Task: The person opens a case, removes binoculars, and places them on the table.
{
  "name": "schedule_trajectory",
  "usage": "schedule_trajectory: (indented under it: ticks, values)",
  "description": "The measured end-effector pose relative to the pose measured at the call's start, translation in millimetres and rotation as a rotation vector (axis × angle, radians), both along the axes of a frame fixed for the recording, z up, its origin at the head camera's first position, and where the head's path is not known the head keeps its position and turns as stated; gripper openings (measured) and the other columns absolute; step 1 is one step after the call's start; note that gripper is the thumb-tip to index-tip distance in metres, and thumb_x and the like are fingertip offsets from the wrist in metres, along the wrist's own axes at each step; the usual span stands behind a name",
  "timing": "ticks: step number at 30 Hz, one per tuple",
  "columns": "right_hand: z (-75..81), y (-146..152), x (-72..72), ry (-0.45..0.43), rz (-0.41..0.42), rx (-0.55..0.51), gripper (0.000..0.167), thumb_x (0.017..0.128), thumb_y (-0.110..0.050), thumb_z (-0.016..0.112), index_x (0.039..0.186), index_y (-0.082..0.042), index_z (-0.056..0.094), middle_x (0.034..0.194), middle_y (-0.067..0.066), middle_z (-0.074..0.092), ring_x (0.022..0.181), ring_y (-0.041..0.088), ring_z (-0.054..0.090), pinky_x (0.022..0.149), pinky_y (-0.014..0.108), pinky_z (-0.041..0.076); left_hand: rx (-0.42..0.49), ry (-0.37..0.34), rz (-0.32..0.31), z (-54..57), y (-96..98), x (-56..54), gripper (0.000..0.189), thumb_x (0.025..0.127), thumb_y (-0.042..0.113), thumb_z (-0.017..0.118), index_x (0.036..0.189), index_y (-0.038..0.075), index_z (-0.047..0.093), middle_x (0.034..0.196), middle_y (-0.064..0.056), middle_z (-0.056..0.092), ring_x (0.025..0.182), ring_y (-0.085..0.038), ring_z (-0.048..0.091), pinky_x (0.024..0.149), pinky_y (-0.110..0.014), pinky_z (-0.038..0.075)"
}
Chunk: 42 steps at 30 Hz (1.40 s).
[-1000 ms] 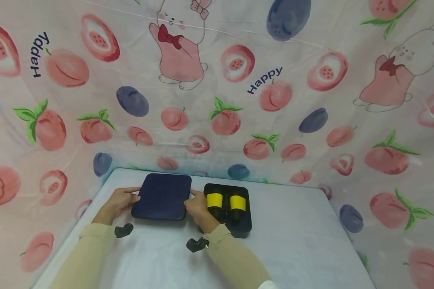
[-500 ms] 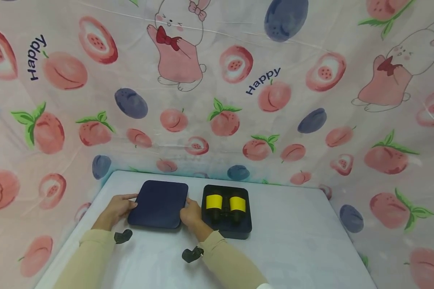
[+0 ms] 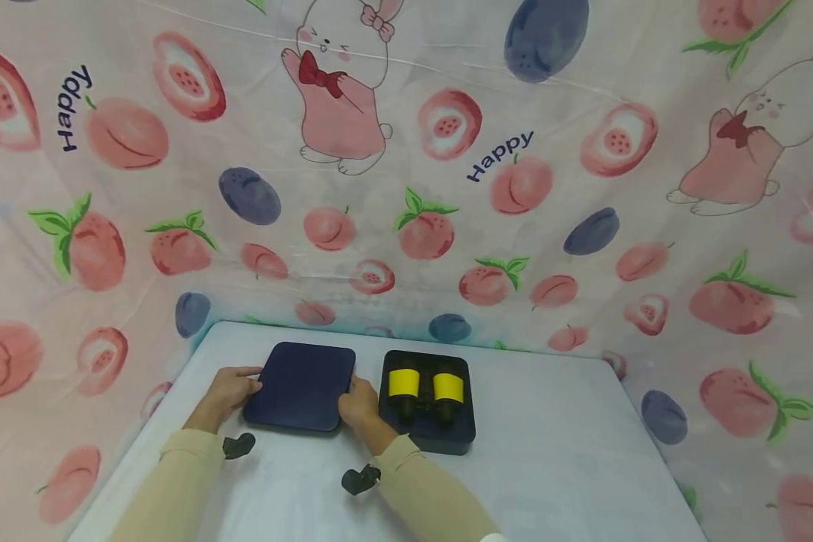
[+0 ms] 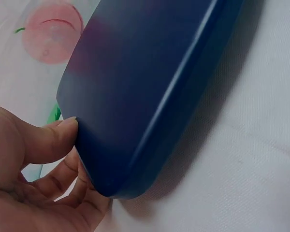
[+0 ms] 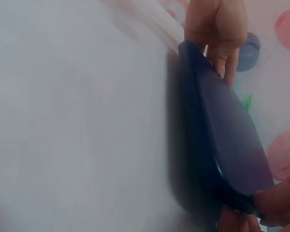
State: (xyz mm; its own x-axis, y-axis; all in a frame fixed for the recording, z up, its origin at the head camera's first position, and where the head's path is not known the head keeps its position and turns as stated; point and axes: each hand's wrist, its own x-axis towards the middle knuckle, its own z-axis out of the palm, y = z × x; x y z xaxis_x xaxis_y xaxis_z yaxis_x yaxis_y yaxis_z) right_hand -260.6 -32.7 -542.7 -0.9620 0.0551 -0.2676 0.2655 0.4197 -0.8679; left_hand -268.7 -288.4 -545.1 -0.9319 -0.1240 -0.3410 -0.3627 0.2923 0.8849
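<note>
A flat, dark blue square lid with rounded corners lies between both hands, smooth face up, close over the white table. My left hand pinches its left edge; in the left wrist view the thumb presses on the rim while the other fingers curl beneath. On the opposite edge, my right hand grips the lid, its fingers partly hidden. The right wrist view has the lid edge-on, a shadow beside it. Just right of that hand, black binoculars with yellow bands sit in a dark open box.
White cloth covers the table. A fruit-and-rabbit patterned curtain rises behind it and along both sides. The box stands close to my right wrist.
Both hands have brought the lid lower and slightly nearer to me, and more of the box's left side now shows. The binoculars and box stay in place.
</note>
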Motion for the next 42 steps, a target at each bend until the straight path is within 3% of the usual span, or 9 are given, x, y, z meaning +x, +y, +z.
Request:
schedule_trajectory:
  ticks: [6,16,23,29,31,36,39,42]
  values:
    - [-2.9,1,-1.9,0.035,-0.003,0.009,0.058,0.090,0.009,0.051,0.148,0.009,0.051,0.155,0.026,0.052,0.150,0.041,0.044,0.123,0.055,0.037,-0.031,0.003,0.024,-2.2,4.5,-1.0,0.052,0.096,-0.005,0.060,0.146,-0.014,0.049,0.139,-0.036,0.060,0.108,-0.024,0.069,0.102,-0.045,0.058]
    - [-6.4,-2,-1.8,0.059,0.003,0.044,0.056,0.088,0.011,0.052,0.144,0.009,0.055,0.150,0.025,0.058,0.147,0.039,0.048,0.122,0.054,0.040,-0.085,0.022,0.074,2.4,7.8,-0.7,0.048,0.095,-0.004,0.061,0.142,-0.012,0.056,0.144,-0.038,0.055,0.117,-0.034,0.066,0.100,-0.042,0.056]
    - [-5.7,-3,-2.1,0.084,0.007,0.047,0.053,0.088,0.010,0.053,0.141,0.009,0.058,0.146,0.025,0.061,0.144,0.039,0.052,0.120,0.054,0.042,-0.084,0.003,0.090,4.5,8.2,0.5,0.047,0.097,-0.003,0.059,0.143,-0.013,0.053,0.149,-0.038,0.049,0.135,-0.048,0.054,0.115,-0.056,0.046]
    - [-5.3,-3,1.7,0.103,-0.009,0.075,0.047,0.087,0.009,0.056,0.133,0.010,0.065,0.137,0.025,0.067,0.137,0.038,0.059,0.115,0.052,0.047,-0.102,-0.019,0.087,2.2,7.0,3.4,0.046,0.097,-0.002,0.060,0.141,-0.013,0.055,0.149,-0.038,0.048,0.139,-0.050,0.050,0.117,-0.057,0.044]
    - [-4.6,-4,3.7,0.143,-0.010,0.116,0.041,0.085,0.010,0.057,0.124,0.011,0.070,0.127,0.025,0.072,0.126,0.037,0.066,0.108,0.050,0.053,-0.110,-0.024,0.092,2.0,7.5,4.6,0.047,0.096,-0.002,0.060,0.141,-0.014,0.054,0.149,-0.039,0.048,0.140,-0.051,0.049,0.117,-0.057,0.043]
    - [0.1,-6,5.5,0.251,-0.013,0.172,0.041,0.082,0.009,0.057,0.120,0.016,0.069,0.125,0.031,0.070,0.121,0.040,0.068,0.102,0.050,0.057,-0.107,-0.039,0.181,4.5,11.7,5.7,0.050,0.098,0.004,0.057,0.143,-0.015,0.051,0.150,-0.037,0.049,0.136,-0.046,0.056,0.111,-0.049,0.052]
    - [4.8,-7,3.3,0.271,-0.035,0.128,0.047,0.082,0.010,0.055,0.127,0.016,0.065,0.129,0.031,0.069,0.127,0.041,0.065,0.107,0.050,0.055,-0.056,-0.029,0.234,9.7,16.3,5.8,0.051,0.100,0.007,0.057,0.145,-0.015,0.050,0.150,-0.036,0.050,0.134,-0.042,0.059,0.109,-0.042,0.055]
    - [14.2,-7,-0.7,0.253,-0.058,0.051,0.049,0.082,0.009,0.058,0.131,0.015,0.063,0.125,0.026,0.071,0.123,0.036,0.067,0.106,0.048,0.056,-0.012,0.006,0.239,18.8,22.6,6.2,0.052,0.101,0.009,0.058,0.147,-0.013,0.048,0.150,-0.035,0.050,0.137,-0.042,0.058,0.109,-0.041,0.054]
